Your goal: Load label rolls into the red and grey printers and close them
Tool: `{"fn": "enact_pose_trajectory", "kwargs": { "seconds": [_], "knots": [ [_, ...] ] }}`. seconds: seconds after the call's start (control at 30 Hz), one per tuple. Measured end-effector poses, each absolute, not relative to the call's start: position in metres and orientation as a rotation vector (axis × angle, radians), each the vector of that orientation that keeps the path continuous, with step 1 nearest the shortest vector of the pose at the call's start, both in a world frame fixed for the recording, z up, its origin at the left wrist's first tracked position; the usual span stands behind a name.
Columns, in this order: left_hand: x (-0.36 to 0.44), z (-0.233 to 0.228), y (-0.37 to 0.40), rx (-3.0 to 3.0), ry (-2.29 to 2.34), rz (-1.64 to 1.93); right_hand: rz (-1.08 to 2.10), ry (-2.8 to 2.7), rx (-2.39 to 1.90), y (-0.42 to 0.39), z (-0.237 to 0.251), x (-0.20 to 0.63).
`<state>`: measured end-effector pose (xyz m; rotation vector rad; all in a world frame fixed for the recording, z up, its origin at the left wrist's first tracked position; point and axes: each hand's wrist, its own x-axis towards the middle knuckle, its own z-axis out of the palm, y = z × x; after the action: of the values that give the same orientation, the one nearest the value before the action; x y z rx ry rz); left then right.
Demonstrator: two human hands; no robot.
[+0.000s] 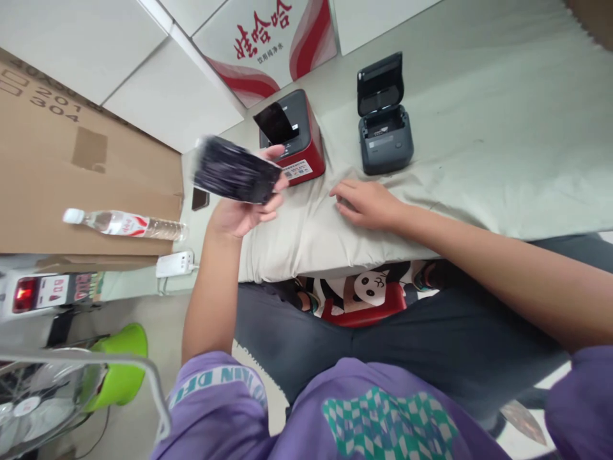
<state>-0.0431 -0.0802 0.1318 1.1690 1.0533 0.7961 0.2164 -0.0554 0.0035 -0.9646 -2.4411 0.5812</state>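
Observation:
My left hand [246, 214] is raised over the left part of the cloth-covered table, fingers closed round a dark, flat rectangular object [234, 171]. Motion smears that object, so its exact kind cannot be made out. Just behind it stands a red and black boxy device [313, 144], with a dark panel [276, 123] tilted up on its top and a white label on its front. My right hand [368, 203] rests on the cloth, fingers loosely bent and apart from the thumb, holding nothing visible. Beyond it sits a small dark grey printer [387, 152] with its lid [380, 83] raised.
White cartons, one with red lettering [263, 32], line the table's back edge. At left are a cardboard box [90, 185], a water bottle [127, 225], a white power strip [175, 263] and a phone-like dark slab [200, 199]. A fan [29, 406] and green bin [127, 364] stand lower left.

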Motion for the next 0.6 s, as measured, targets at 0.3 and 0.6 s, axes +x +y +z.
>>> {"fn": "enact_pose_trajectory", "kwargs": {
  "seconds": [0.3,0.6],
  "knots": [
    [0.082,0.092,0.016,1.773,1.338,0.847,0.507,-2.498,-0.982,-0.058,0.006,0.215],
    [0.102,0.080,0.090,2.012,1.396,0.682,0.472,-2.566,-0.947,-0.059,0.006,0.216]
  ]
}}
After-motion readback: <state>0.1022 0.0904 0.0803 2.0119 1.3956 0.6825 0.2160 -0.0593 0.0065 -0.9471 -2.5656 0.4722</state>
